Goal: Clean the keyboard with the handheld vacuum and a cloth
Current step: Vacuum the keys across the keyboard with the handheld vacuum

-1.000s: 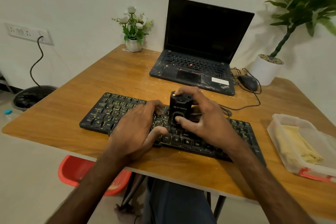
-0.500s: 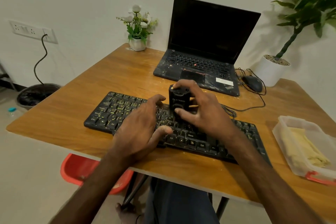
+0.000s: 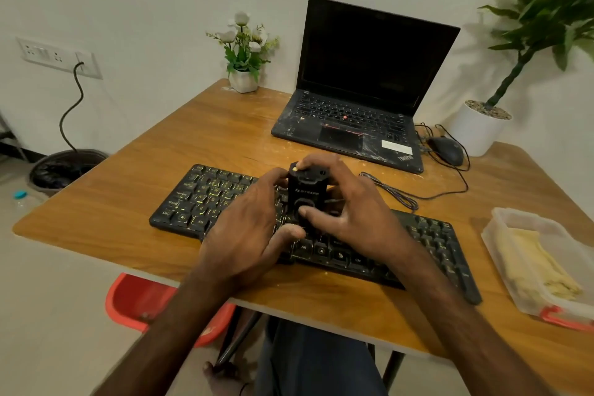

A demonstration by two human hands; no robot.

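Red plastic bin (image 3: 135, 299) sits under the table, below the left end of the keyboard and out of play. The black backlit keyboard (image 3: 205, 199) lies flat across the near edge of the wooden table (image 3: 106, 219). The left hand (image 3: 244, 235) rests on its middle keys with fingers loosely bent and the thumb by the bottom row, likely to stop the keyboard sliding. I can't tell if the fingertips touch the vacuum.

The small black boxy handheld vacuum (image 3: 307, 193) stands nozzle-down on the keyboard's centre rows. The right hand (image 3: 350, 219) wraps round it, thumb on the front button and index finger over the top — a firm hold for steering and switching.

Behind the keyboard are an open black laptop (image 3: 360, 106) and a black mouse (image 3: 446, 149). To its right, the folded yellow cloth (image 3: 540, 264) lies in a clear plastic tub (image 3: 501, 212), untouched, so wiping looks still to come.

Against the earlier frames the vacuum has crept slightly left along the keys with the same hold. The view shifted too.
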